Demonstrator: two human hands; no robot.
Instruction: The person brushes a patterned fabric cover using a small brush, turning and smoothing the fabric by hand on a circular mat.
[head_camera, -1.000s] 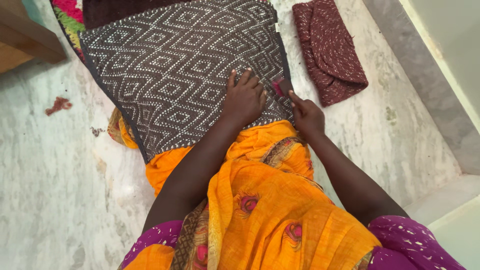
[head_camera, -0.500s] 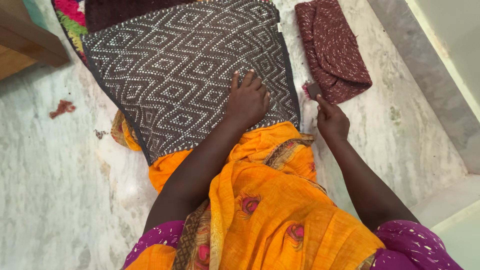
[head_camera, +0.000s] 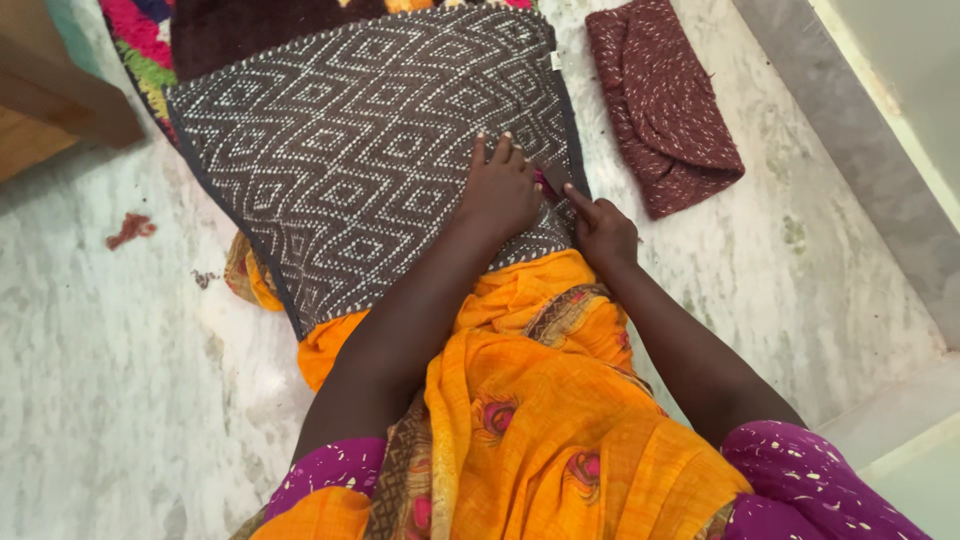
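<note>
Woven dark mat (head_camera: 370, 150) lies on the floor (head_camera: 120, 380); left hand (head_camera: 503, 195) presses it flat, fingers spread. Right hand (head_camera: 600, 228), at its near-right edge, seems to pinch a small dark piece (head_camera: 556, 178).

Both arms are being extended forward and downward, bare from the elbows, converging toward each other. The left hand (head_camera: 503, 192) is being pressed flat, palm down, fingers together and pointing away. The right hand (head_camera: 603, 230) is being held just beside it, partly curled, with index finger and thumb being pinched forward.
</note>
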